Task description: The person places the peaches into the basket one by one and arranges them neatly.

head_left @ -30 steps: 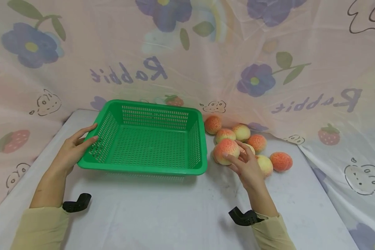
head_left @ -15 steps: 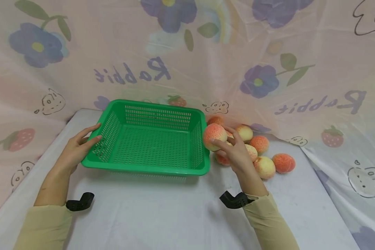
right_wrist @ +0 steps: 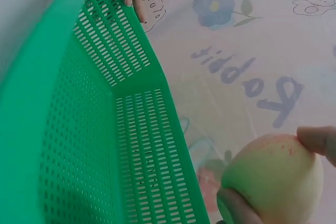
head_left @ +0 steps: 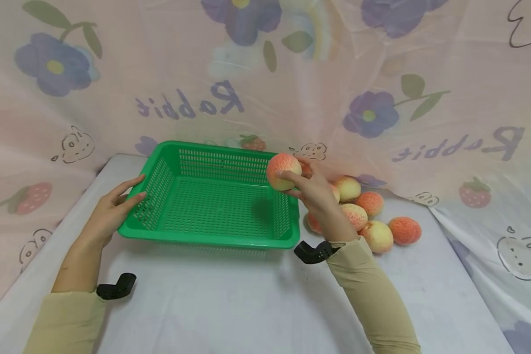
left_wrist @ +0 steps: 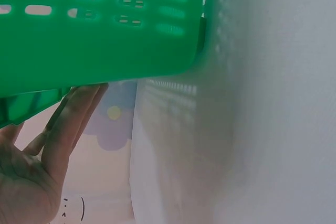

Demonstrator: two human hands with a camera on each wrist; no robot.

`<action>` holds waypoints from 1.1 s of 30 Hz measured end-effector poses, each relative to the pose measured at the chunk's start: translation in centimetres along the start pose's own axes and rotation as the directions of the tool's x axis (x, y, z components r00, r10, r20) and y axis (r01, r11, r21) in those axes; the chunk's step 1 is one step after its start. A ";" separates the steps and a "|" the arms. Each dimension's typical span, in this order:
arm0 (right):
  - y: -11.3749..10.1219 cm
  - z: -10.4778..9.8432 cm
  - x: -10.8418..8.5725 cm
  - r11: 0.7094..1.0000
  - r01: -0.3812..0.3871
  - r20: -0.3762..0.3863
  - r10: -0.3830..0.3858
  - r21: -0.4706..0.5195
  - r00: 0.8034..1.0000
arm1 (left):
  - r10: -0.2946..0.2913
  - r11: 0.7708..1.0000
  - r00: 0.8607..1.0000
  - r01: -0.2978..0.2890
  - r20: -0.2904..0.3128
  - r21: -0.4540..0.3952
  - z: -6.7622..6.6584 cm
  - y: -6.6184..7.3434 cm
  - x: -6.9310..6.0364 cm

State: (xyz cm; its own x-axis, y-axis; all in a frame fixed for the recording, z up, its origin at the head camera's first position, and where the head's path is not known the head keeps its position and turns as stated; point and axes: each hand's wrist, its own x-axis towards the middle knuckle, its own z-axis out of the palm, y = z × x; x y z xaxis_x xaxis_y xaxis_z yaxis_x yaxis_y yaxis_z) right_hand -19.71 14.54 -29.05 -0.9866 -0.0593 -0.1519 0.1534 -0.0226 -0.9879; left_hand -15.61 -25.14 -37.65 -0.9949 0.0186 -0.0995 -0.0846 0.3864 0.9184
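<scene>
In the head view, my right hand (head_left: 315,191) pinches a peach (head_left: 284,171) between thumb and fingers. That peach is held up over the right end of a green plastic basket (head_left: 208,241), and a dark shadow falls on the basket floor beneath it. The right wrist view shows the pale side of the same peach (right_wrist: 278,182) with a thumb and a fingertip on it, beside the basket wall (right_wrist: 152,150). At the basket's left rim, my left hand (head_left: 110,211) grips the edge. Seen from the left wrist, its fingers (left_wrist: 73,119) reach under the rim against the outer wall.
Several peaches (head_left: 377,237) lie in a loose group on the white table (head_left: 230,300), right of the basket. A printed cloth (head_left: 159,59) with flowers and rabbits hangs behind the table and along both sides.
My right hand has lifted the peach from the group and carried it left and away from me, over the basket's right rim. The left hand has kept its hold on the basket.
</scene>
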 end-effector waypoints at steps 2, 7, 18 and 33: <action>-0.2 0.4 0.5 1.000 -0.008 0.006 0.008 0.003 1.000 | -0.005 1.000 1.000 0.005 0.002 0.004 0.0 0.0 0.0; -0.3 1.3 1.6 0.999 -0.032 0.016 0.032 0.007 0.999 | -0.012 1.000 1.000 0.012 -0.004 0.003 0.0 0.0 0.1; 0.2 3.8 4.5 0.990 -0.099 0.031 0.097 0.097 0.995 | -0.007 1.000 1.000 0.006 -0.019 -0.009 0.2 0.3 0.0; 1.4 6.8 6.8 0.985 -0.162 0.070 0.158 0.063 0.985 | 0.002 1.000 1.000 -0.002 -0.026 -0.019 0.2 0.2 -0.2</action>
State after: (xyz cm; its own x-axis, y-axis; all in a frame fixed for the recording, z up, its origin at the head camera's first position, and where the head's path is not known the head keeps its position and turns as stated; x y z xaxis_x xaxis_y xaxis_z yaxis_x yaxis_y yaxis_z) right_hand -25.81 7.31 -31.27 -0.9437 -0.1320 -0.3034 0.3148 -0.0759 -0.9461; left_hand -15.47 -24.88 -37.52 -0.9961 -0.0050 -0.0877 -0.0834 0.3689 0.9257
